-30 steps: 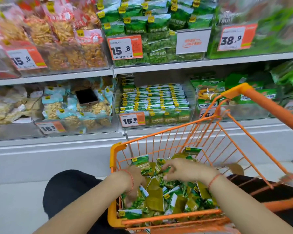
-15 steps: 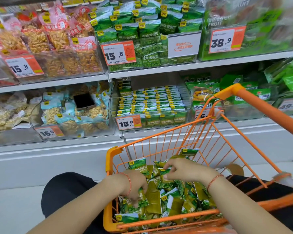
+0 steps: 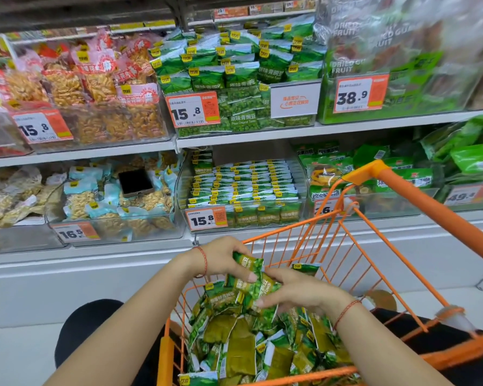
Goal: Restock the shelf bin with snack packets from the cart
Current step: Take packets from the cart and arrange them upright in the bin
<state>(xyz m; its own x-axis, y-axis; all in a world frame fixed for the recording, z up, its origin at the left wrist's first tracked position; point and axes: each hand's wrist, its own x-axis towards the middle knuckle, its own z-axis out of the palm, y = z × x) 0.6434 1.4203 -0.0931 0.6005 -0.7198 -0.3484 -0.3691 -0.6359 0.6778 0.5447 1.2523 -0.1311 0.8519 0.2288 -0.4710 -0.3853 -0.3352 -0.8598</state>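
An orange wire cart (image 3: 354,246) in front of me holds a heap of small green snack packets (image 3: 243,349). Above that heap, my left hand (image 3: 223,257) and my right hand (image 3: 293,293) together grip a bunch of green packets (image 3: 248,282), lifted clear of the pile. The clear shelf bin (image 3: 243,190) on the lower shelf, behind the cart's far rim, is filled with neat rows of the same green packets and carries a 15.8 price tag (image 3: 205,218).
A phone (image 3: 135,182) lies on the nut packets in the clear bin to the left. Other bins of snacks fill the upper shelf (image 3: 262,132) and both sides. A white base panel runs below the shelves. My dark-clothed knee (image 3: 87,330) is beside the cart.
Both hands have come up out of the cart's heap and closed together on a bunch of green packets. The view has tilted up toward the shelves.
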